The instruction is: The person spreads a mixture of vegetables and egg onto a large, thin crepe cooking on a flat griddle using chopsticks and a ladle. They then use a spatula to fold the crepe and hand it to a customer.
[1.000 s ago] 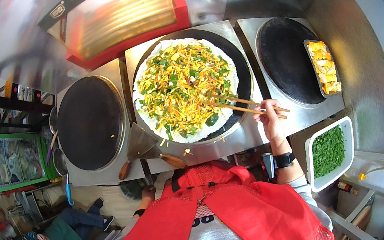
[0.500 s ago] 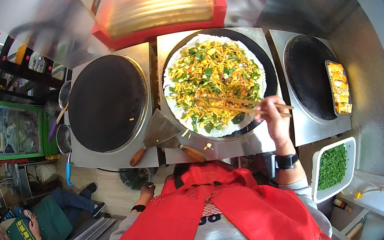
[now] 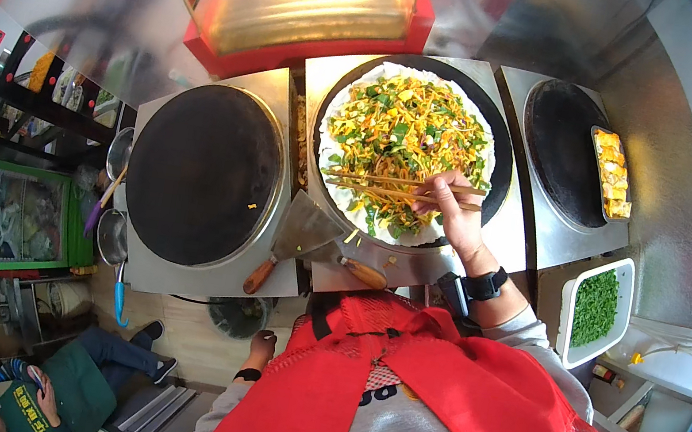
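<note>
Head view: right hand [image 3: 459, 222] closed round slender wooden chopsticks [image 3: 385, 191] over shredded vegetables [image 3: 408, 131]; left hand [image 3: 262, 347], grip unclear.

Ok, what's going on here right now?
The person's right hand holds wooden chopsticks over shredded vegetables, spread on a round white sheet on the middle griddle. The left hand hangs low beside the red apron; whether it holds anything is unclear. A scraper lies near the left griddle.
</note>
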Tool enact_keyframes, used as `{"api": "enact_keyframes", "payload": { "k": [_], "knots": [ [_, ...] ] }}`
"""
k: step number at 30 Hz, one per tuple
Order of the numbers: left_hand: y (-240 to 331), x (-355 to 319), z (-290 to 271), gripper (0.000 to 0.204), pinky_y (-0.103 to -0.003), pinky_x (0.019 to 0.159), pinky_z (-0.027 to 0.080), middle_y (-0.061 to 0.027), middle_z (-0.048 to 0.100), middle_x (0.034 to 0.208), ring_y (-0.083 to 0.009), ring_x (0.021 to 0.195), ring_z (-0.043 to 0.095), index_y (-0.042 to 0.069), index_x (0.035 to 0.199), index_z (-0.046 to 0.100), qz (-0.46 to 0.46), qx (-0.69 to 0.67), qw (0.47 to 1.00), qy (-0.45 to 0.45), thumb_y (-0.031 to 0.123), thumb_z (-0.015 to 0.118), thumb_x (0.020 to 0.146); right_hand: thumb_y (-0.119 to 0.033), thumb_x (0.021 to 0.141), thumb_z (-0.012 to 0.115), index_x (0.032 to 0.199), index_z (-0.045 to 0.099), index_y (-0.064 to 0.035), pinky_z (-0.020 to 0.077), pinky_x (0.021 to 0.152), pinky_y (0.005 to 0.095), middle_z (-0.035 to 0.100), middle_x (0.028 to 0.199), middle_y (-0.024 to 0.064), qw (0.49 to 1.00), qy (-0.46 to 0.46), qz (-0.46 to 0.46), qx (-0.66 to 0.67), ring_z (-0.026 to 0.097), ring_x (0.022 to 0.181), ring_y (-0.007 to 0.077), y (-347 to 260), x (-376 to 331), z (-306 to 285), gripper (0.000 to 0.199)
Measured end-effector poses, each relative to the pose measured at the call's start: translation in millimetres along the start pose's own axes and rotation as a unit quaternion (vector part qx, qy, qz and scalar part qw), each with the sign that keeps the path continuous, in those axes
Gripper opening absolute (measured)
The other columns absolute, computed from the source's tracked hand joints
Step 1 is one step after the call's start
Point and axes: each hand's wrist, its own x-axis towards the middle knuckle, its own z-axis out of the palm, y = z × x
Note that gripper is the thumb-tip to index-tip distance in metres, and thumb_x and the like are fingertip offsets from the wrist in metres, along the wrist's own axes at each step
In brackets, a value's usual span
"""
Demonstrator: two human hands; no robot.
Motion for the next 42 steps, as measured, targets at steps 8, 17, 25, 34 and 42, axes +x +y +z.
{"api": "enact_keyframes", "payload": {
  "k": [8, 17, 25, 34, 42],
  "knots": [
    [5.1, 5.6, -3.6, 0.034, -0.038, 0.053, 0.047, -0.0148, 0.067, 0.076, -0.0229, 0.057, 0.061, 0.005, 0.115, 0.068, -0.046, -0.019, 0.998, 0.044, 0.021, 0.069, 0.085, -0.025, 0.104, 0.050, 0.103, 0.057, -0.0051, 0.0552, 0.064, 0.0275, 0.067, 0.087, 0.0106, 0.970, 0.241, -0.009, 0.005, 0.066, 0.069, 0.0174, -21.3, -21.5, -43.7, 0.021],
    [14.1, 23.1, -4.8, 0.035, -0.039, 0.063, 0.051, -0.0178, 0.070, 0.084, -0.0273, 0.068, 0.067, 0.003, 0.111, 0.069, 0.002, 0.061, 0.998, 0.027, 0.023, 0.068, 0.082, -0.027, 0.104, 0.051, 0.104, 0.058, -0.0029, 0.0590, 0.067, 0.0321, 0.068, 0.092, 0.0127, 0.997, 0.047, -0.050, 0.046, 0.071, 0.076, 0.0224, -5.5, 64.0, -0.6, 0.025],
    [29.2, 12.0, 7.6, 0.031, -0.041, 0.068, 0.051, -0.0174, 0.068, 0.081, -0.0288, 0.072, 0.066, 0.002, 0.108, 0.068, -0.033, 0.057, 0.998, 0.010, 0.020, 0.069, 0.083, -0.026, 0.104, 0.050, 0.104, 0.056, -0.0043, 0.0587, 0.068, 0.0294, 0.069, 0.094, 0.0135, 0.991, 0.095, -0.058, 0.071, 0.070, 0.075, 0.0205, -4.5, 88.8, -46.3, 0.022],
    [-6.4, 3.6, 20.3, 0.033, -0.043, 0.073, 0.052, -0.0197, 0.070, 0.092, -0.0324, 0.081, 0.067, 0.003, 0.111, 0.069, -0.003, 0.058, 0.998, 0.036, 0.021, 0.071, 0.083, -0.024, 0.104, 0.050, 0.106, 0.059, -0.0057, 0.0578, 0.069, 0.0287, 0.069, 0.093, 0.0123, 0.945, 0.280, -0.024, 0.167, 0.069, 0.078, 0.0200, 3.0, 59.6, -140.9, 0.021],
    [29.8, 13.7, 26.2, 0.038, -0.044, 0.075, 0.053, -0.0201, 0.071, 0.094, -0.0314, 0.083, 0.069, 0.006, 0.114, 0.070, -0.044, 0.113, 0.993, 0.011, 0.029, 0.069, 0.083, -0.021, 0.103, 0.052, 0.103, 0.058, -0.0047, 0.0585, 0.066, 0.0306, 0.069, 0.091, 0.0139, 0.936, 0.277, -0.097, 0.194, 0.069, 0.072, 0.0218, 14.1, 63.7, -133.1, 0.017]
  ]
}}
